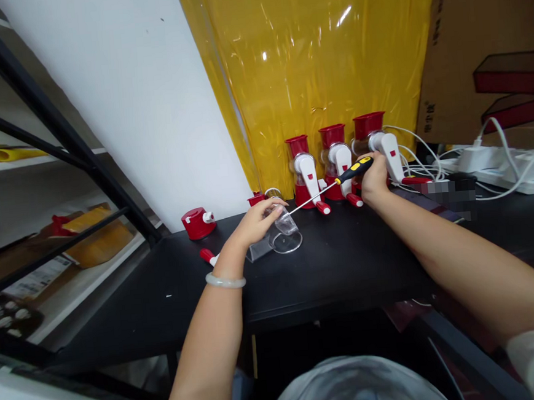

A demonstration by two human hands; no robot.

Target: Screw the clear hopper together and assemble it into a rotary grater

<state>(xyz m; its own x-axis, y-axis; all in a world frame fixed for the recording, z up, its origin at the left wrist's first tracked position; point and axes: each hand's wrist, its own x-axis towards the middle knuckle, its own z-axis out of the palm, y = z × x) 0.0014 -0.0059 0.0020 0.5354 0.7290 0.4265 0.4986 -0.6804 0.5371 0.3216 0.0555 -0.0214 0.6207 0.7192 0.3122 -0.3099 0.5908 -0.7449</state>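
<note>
My left hand (pixel 256 222) is closed on a clear plastic cup-shaped part (pixel 284 229) that lies tilted on the black table (pixel 346 268). My right hand (pixel 374 178) grips a screwdriver (pixel 339 180) with a black and yellow handle; its thin shaft points left toward the clear part. Three red and white hand-crank devices (pixel 337 157) stand in a row at the table's back, just behind the screwdriver. A red cap-like piece (pixel 198 222) sits to the left of my left hand. A small red and white handle (pixel 208 256) lies by my left wrist.
A yellow plastic sheet (pixel 311 55) hangs behind the devices. White power strips and cables (pixel 495 166) lie at the right, under a cardboard box (pixel 490 40). A black metal shelf frame (pixel 59 148) with packages stands at the left.
</note>
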